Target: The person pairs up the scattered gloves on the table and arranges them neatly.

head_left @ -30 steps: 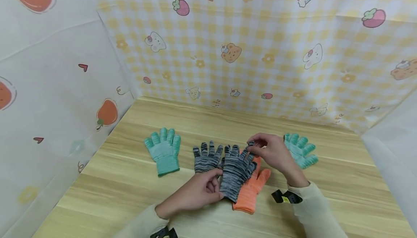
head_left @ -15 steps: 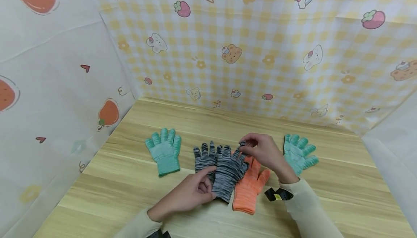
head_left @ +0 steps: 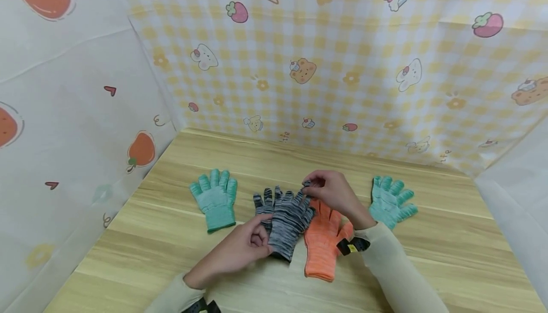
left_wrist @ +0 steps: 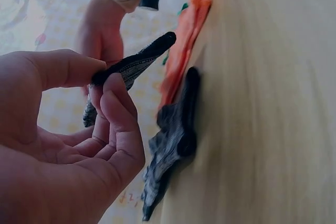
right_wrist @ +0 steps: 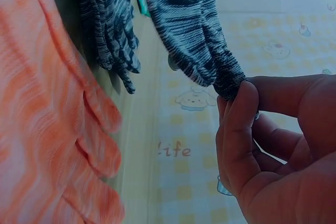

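A black-and-grey knit glove is held up off the table between both hands. My left hand pinches its cuff between thumb and fingers. At the other end, my right hand pinches a fingertip of the same glove. Underneath lies a second black-and-grey glove, flat on the table and partly covered by the raised one in the head view; the left wrist view shows a gap between them. Close on the right is an orange glove, its finger end partly behind my right hand and wrist.
One mint-green glove lies to the left, another to the right behind my right forearm. The wooden table meets a yellow checked cloth at the back and a white cloth at the left.
Both hands have carried the black-and-grey glove leftward, off the orange glove and over the second black-and-grey one. More of the orange glove shows now. The other gloves stay put.
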### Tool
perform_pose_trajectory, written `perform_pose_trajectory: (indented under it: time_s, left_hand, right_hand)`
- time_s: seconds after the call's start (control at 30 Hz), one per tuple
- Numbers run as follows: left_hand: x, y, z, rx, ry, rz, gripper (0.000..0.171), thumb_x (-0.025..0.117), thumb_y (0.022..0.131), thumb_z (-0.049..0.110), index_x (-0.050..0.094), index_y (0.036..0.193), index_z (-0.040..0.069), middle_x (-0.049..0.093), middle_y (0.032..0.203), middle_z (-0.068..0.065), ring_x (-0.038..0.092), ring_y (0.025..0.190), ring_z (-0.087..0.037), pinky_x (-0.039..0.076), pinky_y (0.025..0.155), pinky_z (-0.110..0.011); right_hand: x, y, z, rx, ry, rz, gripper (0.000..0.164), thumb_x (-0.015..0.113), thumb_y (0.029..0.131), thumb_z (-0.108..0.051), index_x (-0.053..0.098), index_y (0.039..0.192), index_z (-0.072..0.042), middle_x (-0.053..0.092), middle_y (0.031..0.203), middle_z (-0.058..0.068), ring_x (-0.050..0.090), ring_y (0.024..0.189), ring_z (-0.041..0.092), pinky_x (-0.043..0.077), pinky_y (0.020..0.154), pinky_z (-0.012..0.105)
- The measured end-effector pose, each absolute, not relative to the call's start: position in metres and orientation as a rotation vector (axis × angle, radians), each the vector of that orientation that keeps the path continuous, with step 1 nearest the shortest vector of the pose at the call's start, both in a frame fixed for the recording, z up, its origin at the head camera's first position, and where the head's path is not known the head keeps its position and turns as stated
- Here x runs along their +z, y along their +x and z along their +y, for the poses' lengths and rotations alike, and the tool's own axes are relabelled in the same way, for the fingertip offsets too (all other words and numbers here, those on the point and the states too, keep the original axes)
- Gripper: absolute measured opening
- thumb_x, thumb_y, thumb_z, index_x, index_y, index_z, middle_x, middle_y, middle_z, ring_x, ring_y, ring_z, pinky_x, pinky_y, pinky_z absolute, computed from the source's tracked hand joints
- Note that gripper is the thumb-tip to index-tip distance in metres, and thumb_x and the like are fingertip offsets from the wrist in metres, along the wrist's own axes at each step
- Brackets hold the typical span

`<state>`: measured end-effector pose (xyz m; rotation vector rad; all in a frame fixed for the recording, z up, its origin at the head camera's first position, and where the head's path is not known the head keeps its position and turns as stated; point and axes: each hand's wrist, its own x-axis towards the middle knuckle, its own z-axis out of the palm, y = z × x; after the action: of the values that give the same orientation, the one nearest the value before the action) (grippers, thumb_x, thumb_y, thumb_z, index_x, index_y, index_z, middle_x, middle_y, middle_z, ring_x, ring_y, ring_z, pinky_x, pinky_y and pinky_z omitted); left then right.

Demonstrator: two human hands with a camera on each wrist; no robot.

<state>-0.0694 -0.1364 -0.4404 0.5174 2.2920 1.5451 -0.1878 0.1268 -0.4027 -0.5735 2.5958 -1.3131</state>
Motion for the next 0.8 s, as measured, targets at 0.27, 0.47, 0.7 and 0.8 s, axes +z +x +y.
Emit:
perform_pose_trajectory:
  time_s: [0.27,0.47,0.7,0.8]
  left_hand:
    - [-0.437,-0.072,-0.151,1.588,0.447,2.278,0.072,0.072,0.088,0.014,0.034,0.149,0.008,0.061,0.089,-0.003,0.061,0.08,-0.015,0.052,0.072,-0.027]
    - [-0.439,-0.071,-0.157,1.609,0.457,2.286,0.072,0.072,0.088,0.011,0.034,0.148,0.004,0.06,0.088,-0.003,0.06,0.077,-0.013,0.052,0.07,-0.026]
    - [-0.441,-0.07,-0.159,1.589,0.462,2.287,0.074,0.072,0.087,0.011,0.032,0.148,0.0,0.061,0.086,-0.003,0.059,0.075,-0.013,0.051,0.067,-0.025]
    - [-0.443,-0.071,-0.16,1.598,0.454,2.269,0.075,0.072,0.087,0.01,0.031,0.148,-0.002,0.06,0.086,-0.003,0.058,0.074,-0.013,0.05,0.065,-0.025]
  right_hand:
    - [-0.403,-0.198,0.109,-1.333,-0.588,2.537,0.013,0.075,0.088,-0.017,0.073,0.1,-0.013,0.069,0.082,-0.001,0.068,0.075,0.026,0.056,0.067,0.043]
    - [-0.406,-0.204,0.098,-1.283,-0.619,2.56,0.015,0.075,0.087,-0.017,0.074,0.1,-0.01,0.069,0.081,-0.003,0.065,0.072,0.014,0.054,0.063,0.033]
    - [-0.411,-0.21,0.088,-1.222,-0.673,2.563,0.017,0.075,0.088,-0.016,0.073,0.102,-0.006,0.068,0.084,-0.002,0.063,0.074,0.012,0.053,0.066,0.032]
    - [-0.413,-0.211,0.085,-1.187,-0.684,2.57,0.017,0.075,0.087,-0.015,0.073,0.101,-0.006,0.068,0.084,-0.002,0.063,0.074,0.011,0.053,0.068,0.032]
